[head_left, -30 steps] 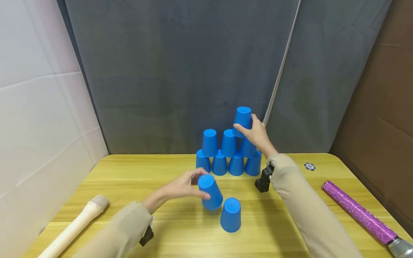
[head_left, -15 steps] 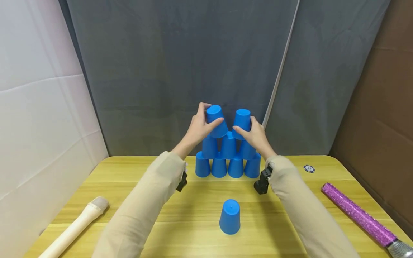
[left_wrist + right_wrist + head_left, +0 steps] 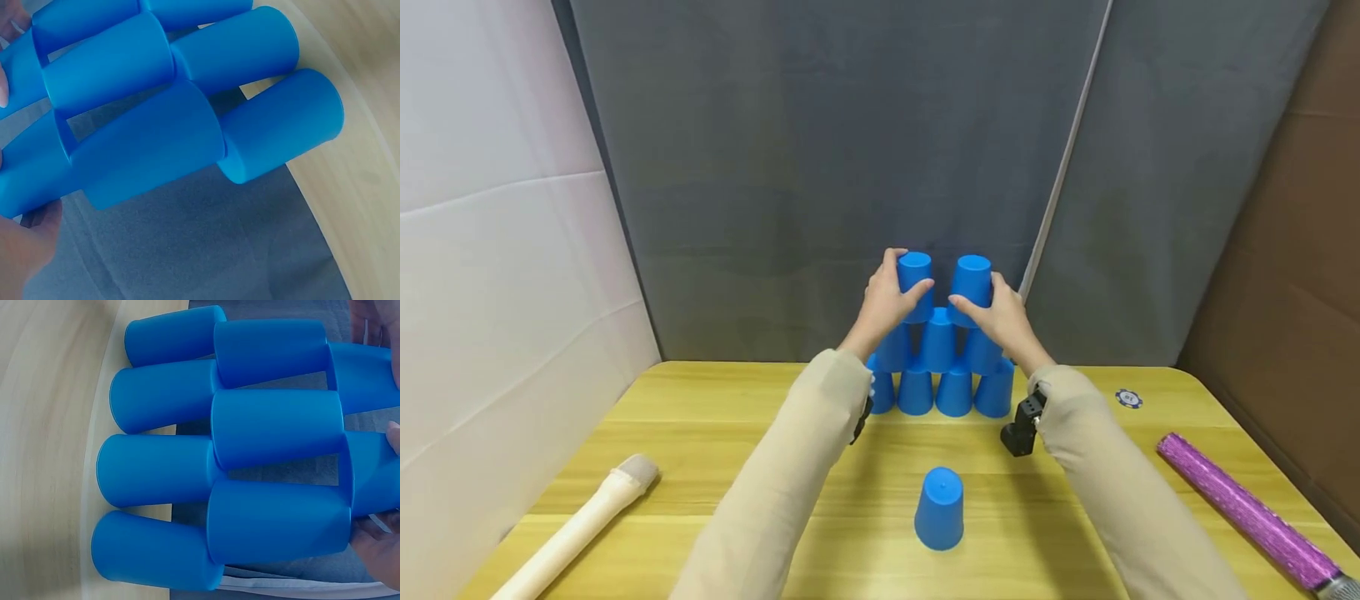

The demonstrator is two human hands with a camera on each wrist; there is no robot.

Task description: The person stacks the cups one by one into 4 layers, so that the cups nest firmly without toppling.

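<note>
**Blue cups: third tier of the pyramid being seated**

Blue cup pyramid (image 3: 942, 367) stands at the far edge of the table (image 3: 700, 450), close to the grey backdrop (image 3: 820, 150). All cups inverted. Bottom row four, second row three, each upper cup bridging two below.

Left hand (image 3: 886, 304) has fingers and thumb curled round the left top cup (image 3: 915, 283). Right hand (image 3: 1000, 312) grasps the right top cup (image 3: 972, 286) the same way. Both cups sit at third-tier height, side by side, a narrow gap between them. Right wrist view shows the rows staggered cleanly; whether both rims are fully down I cannot tell.

Judgement on technique: each top rim should straddle the two flat bases beneath it evenly before the fingers let go. Release by opening straight outward, no sideways drag, since the lower rows carry little margin against a push.

One spare cup (image 3: 939, 508) stands inverted alone at table centre, well apart from the stack. Cream microphone (image 3: 580, 525) lies near left; purple glitter microphone (image 3: 1247, 517) near right; a poker chip (image 3: 1128, 398) right of the stack.
</note>
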